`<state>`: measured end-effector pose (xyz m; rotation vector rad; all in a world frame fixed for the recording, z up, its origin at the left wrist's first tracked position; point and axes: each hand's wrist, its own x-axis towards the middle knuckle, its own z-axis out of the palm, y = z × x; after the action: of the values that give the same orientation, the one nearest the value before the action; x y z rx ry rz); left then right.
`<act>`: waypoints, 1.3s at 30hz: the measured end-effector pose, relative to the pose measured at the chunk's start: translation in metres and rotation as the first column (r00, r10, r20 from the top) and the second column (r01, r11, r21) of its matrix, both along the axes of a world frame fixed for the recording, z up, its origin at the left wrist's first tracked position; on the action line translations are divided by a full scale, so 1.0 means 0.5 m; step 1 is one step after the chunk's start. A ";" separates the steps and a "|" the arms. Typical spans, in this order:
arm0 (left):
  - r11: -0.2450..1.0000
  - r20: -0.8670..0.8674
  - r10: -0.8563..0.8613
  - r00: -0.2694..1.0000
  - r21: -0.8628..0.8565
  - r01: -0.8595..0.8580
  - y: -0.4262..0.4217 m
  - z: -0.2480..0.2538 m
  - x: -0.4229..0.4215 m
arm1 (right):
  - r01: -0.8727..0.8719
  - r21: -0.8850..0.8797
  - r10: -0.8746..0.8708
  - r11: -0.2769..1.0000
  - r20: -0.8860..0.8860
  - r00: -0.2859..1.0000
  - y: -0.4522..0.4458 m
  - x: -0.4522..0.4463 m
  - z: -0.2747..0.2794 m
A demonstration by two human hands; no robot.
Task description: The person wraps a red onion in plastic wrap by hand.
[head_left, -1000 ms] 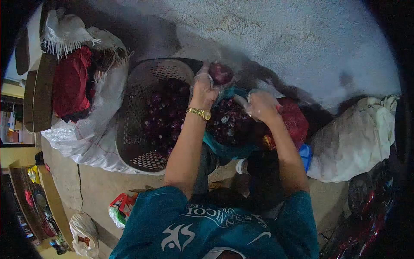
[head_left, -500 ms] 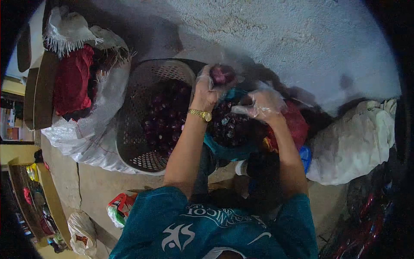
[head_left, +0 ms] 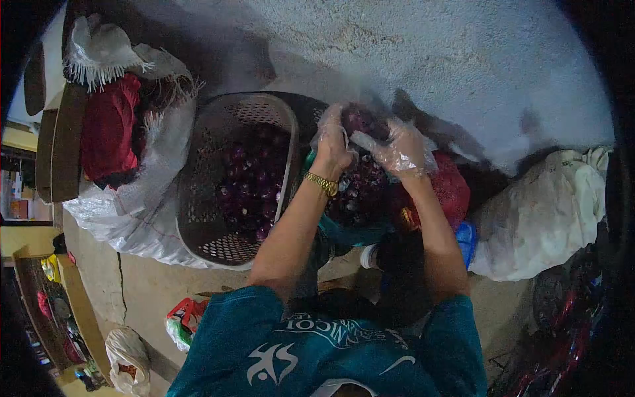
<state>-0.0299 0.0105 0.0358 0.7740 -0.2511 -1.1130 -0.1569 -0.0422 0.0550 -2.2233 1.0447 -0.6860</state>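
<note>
My left hand point(head_left: 334, 139), in a clear plastic glove and with a gold watch at the wrist, closes on the side of a dark purple red onion point(head_left: 360, 122). From the other side, my gloved right hand point(head_left: 400, 145) grips the same onion, thumb pointing inward. Motion blurs the onion's outline. Below both hands stands a teal container point(head_left: 354, 233) filled with red onions and loose skins point(head_left: 357, 192). Left of it, a grey perforated plastic basket point(head_left: 188, 218) holds several red onions point(head_left: 248, 182).
Far left stands a white woven sack point(head_left: 126, 225) with a red cloth-like bundle point(head_left: 109, 132) on top. A red sack point(head_left: 453, 188) and a large whitish sack point(head_left: 542, 215) are at the right, with a blue object point(head_left: 465, 243) between. A rough wall point(head_left: 450, 59) rises beyond.
My left hand has moved right with the onion. My right hand has risen from over the teal container and come in against the onion.
</note>
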 end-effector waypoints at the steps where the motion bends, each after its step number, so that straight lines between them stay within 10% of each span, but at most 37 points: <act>1: 1.000 -0.065 -0.008 0.998 0.016 0.009 -0.012 -0.019 0.011 | 0.001 0.000 -0.001 1.000 0.000 1.000 0.000 0.000 0.002; 19: 0.997 -0.160 0.072 0.985 0.040 -0.066 -0.014 -0.010 0.010 | 0.012 0.024 -0.008 1.000 -0.159 0.987 -0.010 -0.002 -0.013; 27: 0.999 -0.163 0.009 0.987 0.032 -0.004 -0.012 -0.012 0.016 | -0.018 -0.287 0.017 0.958 -0.004 1.000 -0.016 -0.017 -0.058; 39: 0.989 -0.334 -0.140 0.932 -0.007 0.146 -0.017 -0.024 0.018 | -0.079 -0.059 0.070 0.995 -0.141 0.987 0.006 -0.028 0.034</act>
<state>-0.0211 0.0019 0.0239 0.5762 -0.0102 -1.3660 -0.1707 -0.0394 0.0722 -2.3819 1.0127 -0.5453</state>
